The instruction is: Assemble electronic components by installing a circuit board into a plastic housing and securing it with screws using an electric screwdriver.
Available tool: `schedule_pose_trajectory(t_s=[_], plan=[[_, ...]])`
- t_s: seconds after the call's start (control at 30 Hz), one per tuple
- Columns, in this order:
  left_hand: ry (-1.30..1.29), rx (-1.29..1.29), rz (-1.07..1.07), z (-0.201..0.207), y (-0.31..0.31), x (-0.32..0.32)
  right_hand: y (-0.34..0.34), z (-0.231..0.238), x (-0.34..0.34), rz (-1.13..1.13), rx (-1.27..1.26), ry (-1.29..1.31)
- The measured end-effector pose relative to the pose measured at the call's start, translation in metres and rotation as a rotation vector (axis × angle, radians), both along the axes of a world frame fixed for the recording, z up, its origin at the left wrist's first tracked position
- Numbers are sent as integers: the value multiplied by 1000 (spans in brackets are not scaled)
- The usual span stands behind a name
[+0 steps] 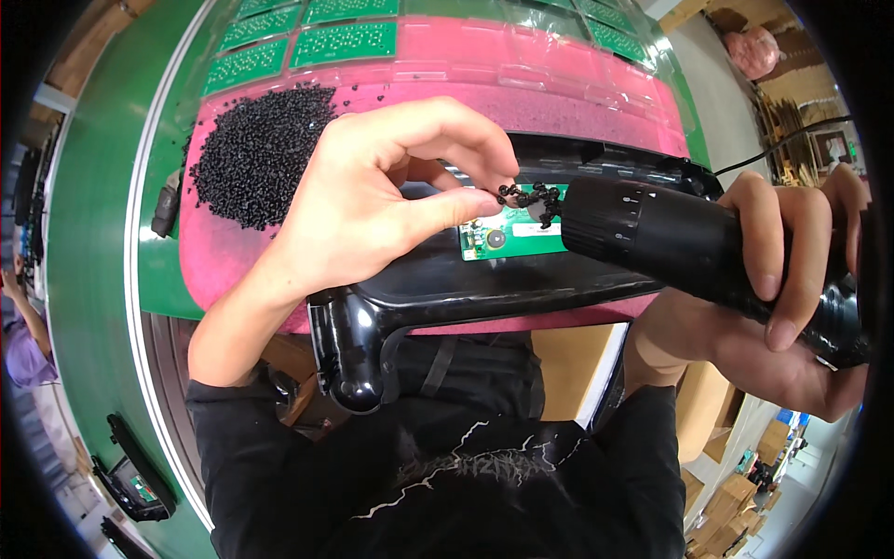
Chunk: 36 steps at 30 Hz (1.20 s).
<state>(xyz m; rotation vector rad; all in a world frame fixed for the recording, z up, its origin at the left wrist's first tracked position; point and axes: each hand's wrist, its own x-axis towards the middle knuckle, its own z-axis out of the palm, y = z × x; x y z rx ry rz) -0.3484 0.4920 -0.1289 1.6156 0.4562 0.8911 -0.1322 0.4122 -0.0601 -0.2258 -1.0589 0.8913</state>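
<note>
My right hand [792, 261] is wrapped round a black electric screwdriver [656, 228], held nearly level with its nose to the left. A cluster of small black screws [533, 197] hangs about the nose and hides the bit. My left hand [368, 200] pinches at the left end of this cluster with thumb and forefinger. Under both hands lies a glossy black plastic housing [466, 287], with a rounded arm at its near left. Inside it sits a green circuit board [498, 247], partly covered by the screws and the screwdriver.
A large heap of black screws [261, 154] lies on the pink mat [209, 265] at the left. Clear plastic trays [447, 70] with green circuit boards [343, 42] stand behind. Another black housing [135, 475] rests on the green surface at lower left. A cord [782, 142] runs at right.
</note>
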Motion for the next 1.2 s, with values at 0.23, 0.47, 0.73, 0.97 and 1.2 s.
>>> schedule_pose_trajectory(t_s=[0.23, 0.47, 0.73, 0.97, 1.2], plan=[[8, -19, -16, -2, 0, -4, 0, 0, -8, -46, 64, -115], [0, 5, -50, -6, 7, -10, -1, 5, -8, -39, 31, -211], [4, -413, -193, -2, 10, -14, 16, -10, -12, -9, 19, -174], [245, 263, 46, -15, 17, -21, 22, -21, -1, -76, -120, -290], [361, 346, -22, -24, 20, -29, 39, -42, 6, -89, -211, -312]])
